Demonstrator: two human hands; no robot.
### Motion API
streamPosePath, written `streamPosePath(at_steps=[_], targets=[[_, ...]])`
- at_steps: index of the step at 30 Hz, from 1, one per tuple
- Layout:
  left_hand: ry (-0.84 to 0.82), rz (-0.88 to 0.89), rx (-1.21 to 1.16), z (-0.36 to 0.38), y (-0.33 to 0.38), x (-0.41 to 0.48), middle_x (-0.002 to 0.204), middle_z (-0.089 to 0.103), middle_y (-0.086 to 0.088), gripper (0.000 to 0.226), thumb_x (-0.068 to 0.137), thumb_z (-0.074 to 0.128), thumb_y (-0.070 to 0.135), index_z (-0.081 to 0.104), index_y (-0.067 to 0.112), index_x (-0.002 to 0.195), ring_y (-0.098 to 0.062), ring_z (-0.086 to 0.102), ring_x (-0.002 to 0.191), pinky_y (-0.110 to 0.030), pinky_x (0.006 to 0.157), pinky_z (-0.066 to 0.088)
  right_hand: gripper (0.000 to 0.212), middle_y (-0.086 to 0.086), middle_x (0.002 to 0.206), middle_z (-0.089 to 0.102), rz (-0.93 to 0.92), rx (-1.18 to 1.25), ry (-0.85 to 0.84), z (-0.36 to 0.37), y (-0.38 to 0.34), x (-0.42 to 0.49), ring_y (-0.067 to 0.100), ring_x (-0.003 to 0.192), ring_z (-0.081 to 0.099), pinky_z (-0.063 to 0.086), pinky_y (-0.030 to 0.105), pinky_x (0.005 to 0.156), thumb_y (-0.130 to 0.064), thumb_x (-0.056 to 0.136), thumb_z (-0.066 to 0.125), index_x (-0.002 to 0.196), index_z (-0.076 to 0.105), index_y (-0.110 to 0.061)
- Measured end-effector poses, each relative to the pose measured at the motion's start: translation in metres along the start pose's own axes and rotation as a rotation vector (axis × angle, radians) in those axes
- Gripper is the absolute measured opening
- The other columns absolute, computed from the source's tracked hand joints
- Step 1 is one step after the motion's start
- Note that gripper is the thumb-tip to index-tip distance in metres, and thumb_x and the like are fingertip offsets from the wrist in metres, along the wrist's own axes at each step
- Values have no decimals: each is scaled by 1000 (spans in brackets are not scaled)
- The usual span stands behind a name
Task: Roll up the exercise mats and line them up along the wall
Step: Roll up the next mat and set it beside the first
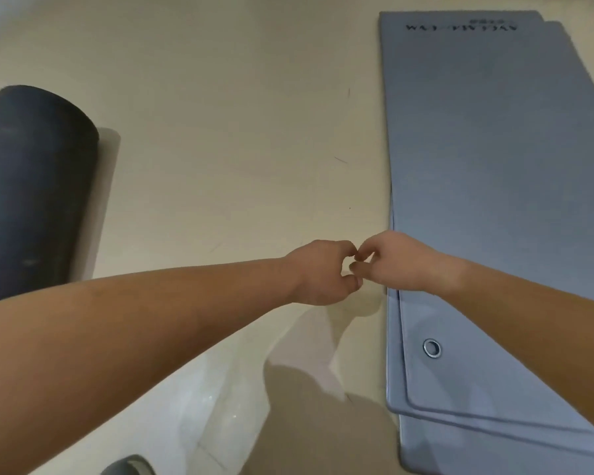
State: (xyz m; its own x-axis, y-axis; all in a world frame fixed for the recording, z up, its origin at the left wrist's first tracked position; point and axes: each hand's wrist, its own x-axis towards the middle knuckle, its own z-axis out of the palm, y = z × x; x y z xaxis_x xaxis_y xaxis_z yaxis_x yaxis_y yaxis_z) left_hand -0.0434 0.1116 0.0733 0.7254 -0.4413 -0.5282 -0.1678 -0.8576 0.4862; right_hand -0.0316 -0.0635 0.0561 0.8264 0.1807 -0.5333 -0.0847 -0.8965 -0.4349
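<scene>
A stack of flat grey-blue exercise mats (494,159) lies on the floor at the right, the top one with a metal eyelet (432,347) near its front corner and dark lettering at its far end. A rolled dark blue mat (31,186) rests on the floor at the left. My left hand (323,274) and my right hand (396,262) meet fingertip to fingertip in mid-air, just left of the flat mats' edge. Both have curled fingers and hold nothing that I can see.
The cream floor (237,114) stretches between the rolled mat and the flat mats. A grey rounded object (131,466) shows at the bottom edge. My arms' shadow falls on the floor below my hands.
</scene>
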Motion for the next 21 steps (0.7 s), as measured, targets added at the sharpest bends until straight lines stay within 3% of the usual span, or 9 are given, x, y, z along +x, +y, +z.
streamPosePath(at_steps=[2, 6, 9, 12, 14, 17, 19, 21], targets=[[-24, -51, 15, 2, 1, -7, 144, 58, -4, 63, 104, 58, 47, 37, 22, 158, -24, 61, 123, -40, 104, 52, 29, -10, 99, 67, -28, 128, 30, -2, 2, 4, 14, 91, 66, 49, 30, 78, -43, 94, 74, 112, 77, -20], [-36, -197, 48, -5, -3, -24, 145, 59, -7, 67, 104, 57, 49, 33, 17, 158, -27, 59, 126, -44, 105, 51, 29, -8, 99, 65, -108, 171, 14, 4, -16, 20, 16, 94, 62, 43, 28, 74, -41, 95, 75, 112, 75, -17], [-28, -287, 65, -9, -5, -32, 145, 58, -7, 65, 104, 58, 45, 36, 14, 156, -28, 58, 128, -43, 105, 52, 32, -7, 101, 63, -173, 127, -46, 10, -28, 27, 18, 96, 61, 43, 29, 80, -45, 96, 73, 115, 74, -19], [-27, -331, 116, -3, 0, -29, 144, 57, -7, 62, 104, 58, 42, 40, 11, 154, -28, 58, 128, -42, 103, 53, 37, -9, 111, 61, -211, -65, -97, 5, -23, 22, 17, 104, 60, 51, 36, 94, -54, 96, 66, 121, 69, -28], [-26, -322, 145, 8, 13, -20, 142, 58, -7, 59, 104, 58, 40, 43, 11, 152, -28, 59, 126, -42, 102, 53, 41, -12, 112, 61, -220, -184, -115, -4, -8, 15, 17, 107, 60, 53, 40, 100, -59, 95, 63, 125, 68, -31], [-45, -241, 126, 37, 50, 3, 135, 62, -7, 57, 104, 58, 37, 43, 11, 153, -27, 61, 120, -36, 92, 54, 41, -8, 115, 66, -172, -221, -103, -15, 34, -1, 19, 106, 61, 54, 39, 98, -59, 96, 60, 126, 67, -32], [-69, -161, 116, 61, 78, 20, 130, 63, -9, 57, 103, 60, 35, 43, 10, 152, -28, 62, 115, -32, 81, 48, 34, -9, 111, 65, -133, -217, -85, -11, 69, -13, 19, 107, 63, 54, 38, 96, -54, 97, 60, 124, 68, -34], [-114, -107, 137, 83, 100, 33, 130, 63, -10, 56, 102, 61, 34, 44, 11, 150, -29, 62, 111, -32, 80, 48, 31, -10, 109, 65, -60, -128, -65, 1, 103, -27, 20, 107, 64, 55, 39, 96, -48, 95, 63, 122, 70, -33]])
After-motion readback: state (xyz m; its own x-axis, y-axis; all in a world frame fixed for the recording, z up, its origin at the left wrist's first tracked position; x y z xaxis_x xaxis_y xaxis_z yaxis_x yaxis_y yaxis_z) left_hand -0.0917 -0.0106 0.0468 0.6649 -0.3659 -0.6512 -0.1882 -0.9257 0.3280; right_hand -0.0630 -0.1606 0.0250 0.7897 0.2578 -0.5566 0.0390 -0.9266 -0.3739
